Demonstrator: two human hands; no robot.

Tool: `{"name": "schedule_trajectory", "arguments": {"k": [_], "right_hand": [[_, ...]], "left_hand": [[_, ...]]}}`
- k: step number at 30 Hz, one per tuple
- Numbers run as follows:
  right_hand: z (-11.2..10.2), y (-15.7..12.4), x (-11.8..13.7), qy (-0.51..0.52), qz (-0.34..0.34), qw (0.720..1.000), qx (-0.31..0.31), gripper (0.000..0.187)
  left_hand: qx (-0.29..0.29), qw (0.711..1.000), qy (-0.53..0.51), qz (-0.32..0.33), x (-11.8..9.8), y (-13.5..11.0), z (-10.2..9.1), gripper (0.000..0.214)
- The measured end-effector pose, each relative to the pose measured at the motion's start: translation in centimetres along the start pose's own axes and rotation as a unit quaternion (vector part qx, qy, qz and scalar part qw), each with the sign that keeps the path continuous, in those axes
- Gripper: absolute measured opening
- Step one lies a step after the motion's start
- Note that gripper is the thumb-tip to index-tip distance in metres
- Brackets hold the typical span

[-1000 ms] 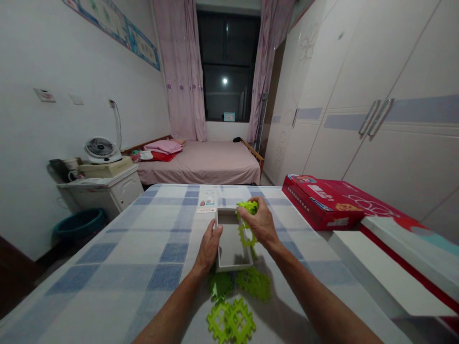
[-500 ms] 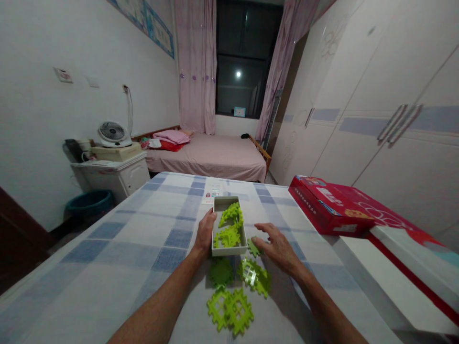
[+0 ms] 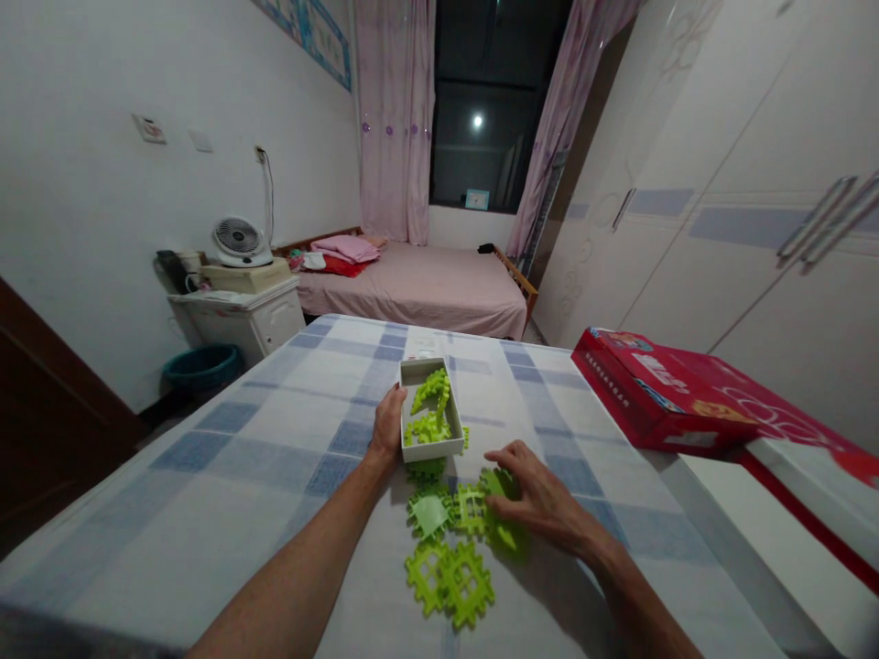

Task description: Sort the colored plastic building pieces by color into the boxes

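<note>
My left hand (image 3: 389, 423) grips the left side of a small white open box (image 3: 432, 450), which is tilted toward me. Inside it lie bright green toothed plastic pieces (image 3: 429, 426). My right hand (image 3: 539, 494) has thumb and fingers around a solid green toothed piece (image 3: 506, 540), slightly blurred and partly hidden by the hand. Beside that piece is a green window-like toothed piece (image 3: 471, 509). A darker green toothed piece (image 3: 430, 513) lies below the box. Two overlapping lattice pieces (image 3: 467, 586) rest nearest me. Another green edge (image 3: 466, 439) shows at the box's right side.
A blue-and-white checked cloth (image 3: 275, 458) covers the table. At the right are a red box (image 3: 659, 394) and a white box (image 3: 742, 540). Beyond the table stand a bed (image 3: 426, 288), and a cabinet with a fan (image 3: 240, 240) on top.
My right hand has moved from a small piece beside the box to the solid green piece nearer me. The box has shifted slightly left, and its tilt has changed. The view has turned left.
</note>
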State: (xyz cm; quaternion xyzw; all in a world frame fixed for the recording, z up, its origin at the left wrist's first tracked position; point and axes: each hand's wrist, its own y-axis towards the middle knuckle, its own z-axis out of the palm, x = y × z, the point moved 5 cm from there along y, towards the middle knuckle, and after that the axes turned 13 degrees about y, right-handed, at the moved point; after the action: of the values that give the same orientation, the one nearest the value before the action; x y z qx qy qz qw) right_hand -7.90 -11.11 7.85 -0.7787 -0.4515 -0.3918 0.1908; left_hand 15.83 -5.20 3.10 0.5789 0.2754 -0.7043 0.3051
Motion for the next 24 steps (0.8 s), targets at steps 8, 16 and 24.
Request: {"name": "schedule_trajectory", "arguments": {"k": [8, 16, 24], "right_hand": [[1.5, 0.0, -0.5, -0.052, 0.007, 0.999, -0.015, 0.028], [-1.8, 4.4, 5.0, 0.045, -0.048, 0.980, -0.187, 0.034], [0.3, 7.4, 2.2, 0.018, -0.012, 0.973, -0.229, 0.053]], "left_hand": [[0.018, 0.996, 0.059, 0.063, -1.2, -0.4, 0.1, 0.043], [0.054, 0.989, 0.087, 0.105, -1.5, -0.5, 0.9, 0.041], [-0.059, 0.996, -0.020, 0.065, -1.2, 0.3, -0.9, 0.038]]}}
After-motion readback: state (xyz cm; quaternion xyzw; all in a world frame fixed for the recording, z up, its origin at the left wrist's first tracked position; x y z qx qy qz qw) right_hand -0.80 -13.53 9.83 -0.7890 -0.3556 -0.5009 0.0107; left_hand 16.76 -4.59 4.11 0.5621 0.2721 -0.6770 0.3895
